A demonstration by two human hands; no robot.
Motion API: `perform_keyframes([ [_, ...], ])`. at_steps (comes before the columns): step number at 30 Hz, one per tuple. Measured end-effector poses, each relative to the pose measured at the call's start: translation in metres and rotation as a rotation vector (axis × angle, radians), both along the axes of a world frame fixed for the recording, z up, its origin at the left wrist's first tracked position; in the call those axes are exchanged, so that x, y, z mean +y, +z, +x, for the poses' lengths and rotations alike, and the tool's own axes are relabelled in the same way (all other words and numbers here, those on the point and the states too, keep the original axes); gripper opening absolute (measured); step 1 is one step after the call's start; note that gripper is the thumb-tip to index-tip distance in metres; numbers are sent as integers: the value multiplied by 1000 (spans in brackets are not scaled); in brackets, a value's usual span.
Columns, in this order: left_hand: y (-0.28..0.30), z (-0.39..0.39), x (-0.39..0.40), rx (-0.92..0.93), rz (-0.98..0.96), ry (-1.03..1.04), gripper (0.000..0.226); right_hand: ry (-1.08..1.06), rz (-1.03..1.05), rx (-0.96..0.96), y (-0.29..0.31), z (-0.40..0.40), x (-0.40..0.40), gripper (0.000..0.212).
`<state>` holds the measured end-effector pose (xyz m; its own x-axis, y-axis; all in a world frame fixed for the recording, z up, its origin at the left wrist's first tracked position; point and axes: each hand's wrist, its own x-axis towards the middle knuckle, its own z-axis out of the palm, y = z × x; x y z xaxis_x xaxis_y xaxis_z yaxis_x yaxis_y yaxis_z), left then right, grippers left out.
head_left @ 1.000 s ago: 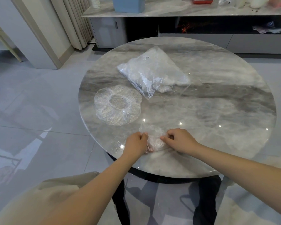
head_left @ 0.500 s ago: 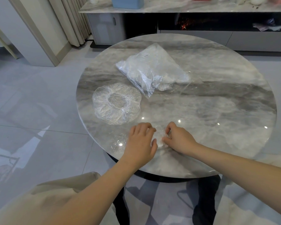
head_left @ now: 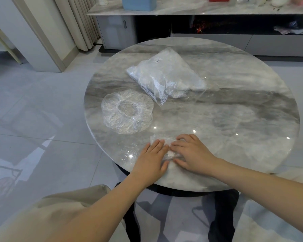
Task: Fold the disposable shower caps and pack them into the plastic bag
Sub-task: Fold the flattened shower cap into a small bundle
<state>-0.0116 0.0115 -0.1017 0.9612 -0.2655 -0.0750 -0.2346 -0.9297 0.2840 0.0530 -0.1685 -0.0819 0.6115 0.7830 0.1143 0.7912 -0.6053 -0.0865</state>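
Pressing flat with both: my left hand (head_left: 153, 154) and right hand (head_left: 192, 152), fingers straight, pin the folded cap (head_left: 171, 153) at the table's (head_left: 252, 163) near edge. Plastic bag (head_left: 164, 75) lies straight beyond, slightly right, so I'd guess the right hand carries.

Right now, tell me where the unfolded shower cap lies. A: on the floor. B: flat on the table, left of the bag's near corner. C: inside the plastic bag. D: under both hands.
B: the unfolded shower cap lies spread on the table, apart from the plastic bag.
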Motion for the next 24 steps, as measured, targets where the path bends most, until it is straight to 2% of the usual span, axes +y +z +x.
perform_keyframes([
  [3, -1, 2, 4, -86, -161, 52, 50, -5, 49, 16, 2, 3, 3, 37],
  [6, 0, 2, 2, -231, -257, 195, 25, -127, 143, 161, 7, 4, 3, 24],
  [8, 7, 2, 0, -189, -303, 337, 25, -226, 192, 267, 10, 5, 4, 21],
  [12, 11, 8, -2, -45, -402, 537, 48, -367, 215, 442, 4, 9, 6, 21],
  [15, 12, 11, -3, 21, -407, 608, 44, -446, 227, 523, 0, 11, 6, 15],
  [20, 13, 15, 0, 15, -334, 620, 26, -520, 159, 460, 0, 13, 10, 29],
  [24, 13, 17, 1, 0, -286, 634, 19, -555, 130, 423, 2, 16, 9, 30],
])
